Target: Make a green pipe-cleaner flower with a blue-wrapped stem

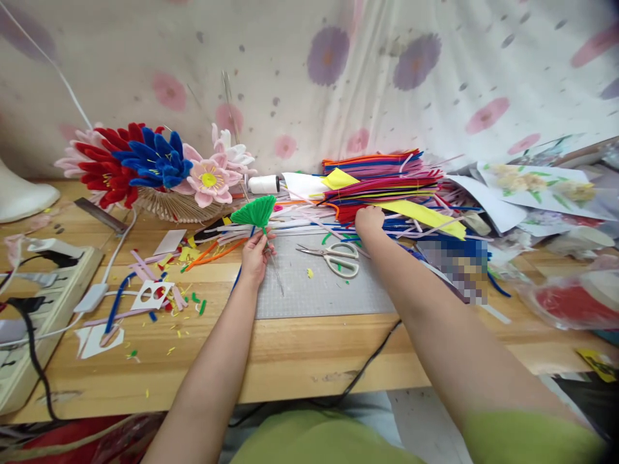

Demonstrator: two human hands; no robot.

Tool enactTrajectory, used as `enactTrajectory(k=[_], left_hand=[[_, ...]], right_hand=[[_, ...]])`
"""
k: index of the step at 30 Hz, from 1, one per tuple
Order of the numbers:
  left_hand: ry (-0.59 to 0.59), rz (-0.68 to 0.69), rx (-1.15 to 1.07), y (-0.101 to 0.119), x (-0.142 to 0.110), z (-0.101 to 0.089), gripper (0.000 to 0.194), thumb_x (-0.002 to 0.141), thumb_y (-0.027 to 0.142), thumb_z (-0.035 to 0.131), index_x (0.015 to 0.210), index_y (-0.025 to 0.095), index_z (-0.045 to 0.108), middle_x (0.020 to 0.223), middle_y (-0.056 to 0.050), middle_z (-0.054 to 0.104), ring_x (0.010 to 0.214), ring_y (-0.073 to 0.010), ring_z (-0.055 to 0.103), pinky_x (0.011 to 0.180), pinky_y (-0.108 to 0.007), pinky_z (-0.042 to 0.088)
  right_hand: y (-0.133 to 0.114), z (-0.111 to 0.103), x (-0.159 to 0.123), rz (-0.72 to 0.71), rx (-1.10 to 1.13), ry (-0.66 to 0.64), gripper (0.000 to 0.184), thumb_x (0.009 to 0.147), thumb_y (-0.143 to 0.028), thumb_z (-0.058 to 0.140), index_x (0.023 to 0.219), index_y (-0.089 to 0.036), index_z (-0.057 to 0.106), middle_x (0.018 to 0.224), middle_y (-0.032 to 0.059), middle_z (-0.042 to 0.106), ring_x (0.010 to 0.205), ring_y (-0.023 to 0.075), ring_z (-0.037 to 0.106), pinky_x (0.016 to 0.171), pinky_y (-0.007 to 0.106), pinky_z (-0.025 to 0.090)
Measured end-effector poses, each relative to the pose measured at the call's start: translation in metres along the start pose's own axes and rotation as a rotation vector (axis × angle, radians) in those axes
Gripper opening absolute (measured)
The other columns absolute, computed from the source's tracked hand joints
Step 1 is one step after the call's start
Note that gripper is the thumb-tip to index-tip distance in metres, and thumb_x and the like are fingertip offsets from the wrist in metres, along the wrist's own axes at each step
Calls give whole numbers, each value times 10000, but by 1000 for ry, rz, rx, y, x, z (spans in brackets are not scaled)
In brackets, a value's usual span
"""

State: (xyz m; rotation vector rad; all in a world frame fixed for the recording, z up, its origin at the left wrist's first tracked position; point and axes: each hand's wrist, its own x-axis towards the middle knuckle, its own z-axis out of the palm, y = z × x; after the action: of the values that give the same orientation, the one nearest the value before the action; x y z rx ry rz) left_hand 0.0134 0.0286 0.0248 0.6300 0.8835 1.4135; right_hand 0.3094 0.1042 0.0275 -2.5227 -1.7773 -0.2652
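Observation:
My left hand (255,259) is closed around the thin wire stem of a green fan-shaped chenille leaf (254,212), which stands upright above my fingers. The stem's lower end points down over the grey cutting mat (280,303). My right hand (370,220) reaches to the pile of pipe cleaners, beside the red bundle (345,211) and a yellow paper strip (425,218). Its fingers look curled, but their tips are hidden, and I cannot make out what they grip. Scissors (333,258) with pale handles lie on the mat between my hands, blades pointing left.
Finished chenille flowers, including a blue one (155,158) and a pink one (209,177), stand at back left beside a white thread spool (264,185). A power strip (53,322) lies far left. Scraps (155,296) litter the table; plastic-wrapped material (575,299) sits right.

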Motion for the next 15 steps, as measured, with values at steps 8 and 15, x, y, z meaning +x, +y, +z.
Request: enactTrajectory(k=[8,15], left_hand=[[-75,1,-2,-4,-3,5,311,592,271,714,880,172,654,760,1,652,503,-36,510,476,-177,453],[-162,-4,-167,25,-11,6,169,668,192,675,837,191,671,724,1,650,469,-18,440,380,-117,354]], right_hand=[[-15,-24,-9,-89,-109,-125,284,772,-144,467,986,-95,648,1021,199,614,993,306,507,730,381,394],[-99,-52,-55,-763,444,20,257,827,-177,432,992,-213,626,1054,49,617,980,173,517,833,289,396]])
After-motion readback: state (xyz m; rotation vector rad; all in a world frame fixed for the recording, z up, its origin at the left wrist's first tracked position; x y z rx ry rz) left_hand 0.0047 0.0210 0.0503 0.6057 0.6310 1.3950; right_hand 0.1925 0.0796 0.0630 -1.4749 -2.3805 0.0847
